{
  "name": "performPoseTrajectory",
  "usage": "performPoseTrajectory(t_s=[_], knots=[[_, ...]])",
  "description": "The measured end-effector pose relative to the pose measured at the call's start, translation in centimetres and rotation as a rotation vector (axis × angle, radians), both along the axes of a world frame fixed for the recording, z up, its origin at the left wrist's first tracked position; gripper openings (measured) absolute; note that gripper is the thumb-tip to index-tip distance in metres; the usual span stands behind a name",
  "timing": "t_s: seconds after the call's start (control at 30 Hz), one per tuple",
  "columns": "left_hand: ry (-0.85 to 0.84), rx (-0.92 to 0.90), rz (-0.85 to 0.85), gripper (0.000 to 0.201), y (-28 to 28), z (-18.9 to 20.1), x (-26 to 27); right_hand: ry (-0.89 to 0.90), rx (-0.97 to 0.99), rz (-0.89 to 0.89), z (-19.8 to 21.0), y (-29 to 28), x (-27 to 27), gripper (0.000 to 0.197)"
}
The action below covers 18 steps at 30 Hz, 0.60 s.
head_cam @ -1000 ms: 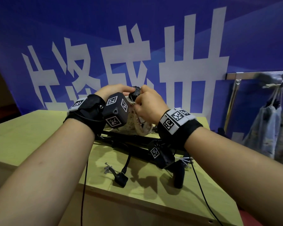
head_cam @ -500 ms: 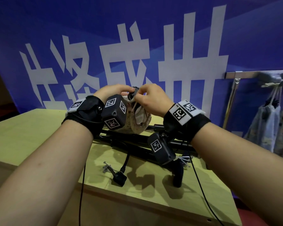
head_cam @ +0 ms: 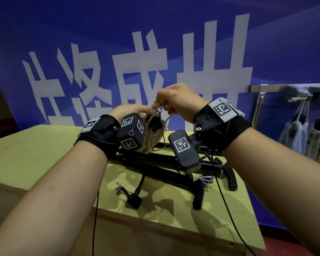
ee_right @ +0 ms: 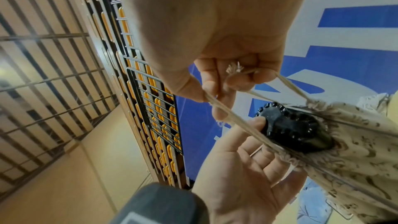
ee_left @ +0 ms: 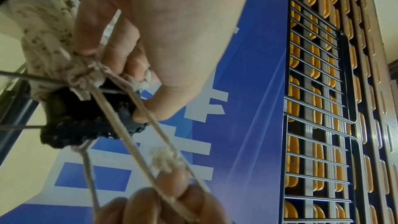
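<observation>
Blue banner (head_cam: 266, 52) with big white Chinese characters, 成 legible, behind a yellow counter (head_cam: 35, 154); over it the left hand (head_cam: 129, 112) clenches a patterned pouch (head_cam: 150, 139), and the right hand (head_cam: 179, 100) pinches its drawstring (head_cam: 152, 111) taut just above. Left wrist view: left fingers (ee_left: 112, 48) wrap the gathered pouch neck beside a black toothed knob (ee_left: 86, 117), and the drawstring runs to the right fingers (ee_left: 172, 181). Right wrist view: thumb and forefinger (ee_right: 206, 77) pinch the drawstring, its frayed knot against the curled fingers, with the knob poking out of the pouch mouth.
</observation>
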<state>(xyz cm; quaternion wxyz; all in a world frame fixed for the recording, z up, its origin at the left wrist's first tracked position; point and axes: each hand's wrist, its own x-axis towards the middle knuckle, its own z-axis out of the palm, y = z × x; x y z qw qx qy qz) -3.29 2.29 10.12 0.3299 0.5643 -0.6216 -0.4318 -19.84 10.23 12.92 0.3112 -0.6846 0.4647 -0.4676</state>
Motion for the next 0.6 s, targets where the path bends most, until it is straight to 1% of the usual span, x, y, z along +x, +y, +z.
performPoseTrajectory(t_s=[0.03, 0.07, 0.1, 0.17, 0.2, 0.23, 0.3, 0.33, 0.4, 0.53, 0.6], knots=[[0.006, -0.011, 0.016, 0.051, -0.5, 0.0, 0.5, 0.009, 0.001, 0.005, 0.0, 0.2, 0.0, 0.019], [0.0, -0.002, 0.024, 0.054, -0.4, -0.1, 0.6, 0.009, 0.003, 0.008, 0.1, 0.4, 0.1, 0.02], [0.015, 0.014, 0.026, 0.049, 0.0, 0.0, 0.7, 0.005, 0.005, 0.008, 0.1, 0.5, 0.2, 0.02], [0.053, -0.015, 0.051, 0.033, 0.9, 0.1, 0.6, 0.012, -0.002, 0.003, 0.1, 0.7, 0.4, 0.02], [0.073, -0.038, 0.076, 0.032, 1.2, 0.2, 0.4, 0.031, -0.012, -0.005, 0.2, 0.7, 0.4, 0.02], [0.083, -0.058, 0.105, 0.04, 1.5, 0.3, 0.3, 0.054, -0.028, -0.017, 0.3, 0.7, 0.5, 0.02], [0.127, -0.078, 0.139, 0.061, 1.8, 0.6, 0.1, 0.102, -0.053, -0.038, 0.5, 0.9, 0.5, 0.018], [0.147, -0.085, 0.142, 0.067, 1.8, 0.9, 0.1, 0.13, -0.056, -0.043, 0.7, 0.9, 0.5, 0.017], [0.15, -0.085, 0.132, 0.069, 1.8, 1.2, 0.0, 0.192, -0.058, -0.039, 0.9, 0.9, 0.4, 0.019], [0.145, -0.056, 0.129, 0.071, 0.7, 0.9, 0.4, 0.177, -0.005, 0.009, 0.4, 0.6, -0.1, 0.016], [0.16, -0.078, 0.168, 0.075, -0.2, 0.6, 0.7, 0.174, 0.006, 0.002, 0.1, 0.3, -0.5, 0.017]])
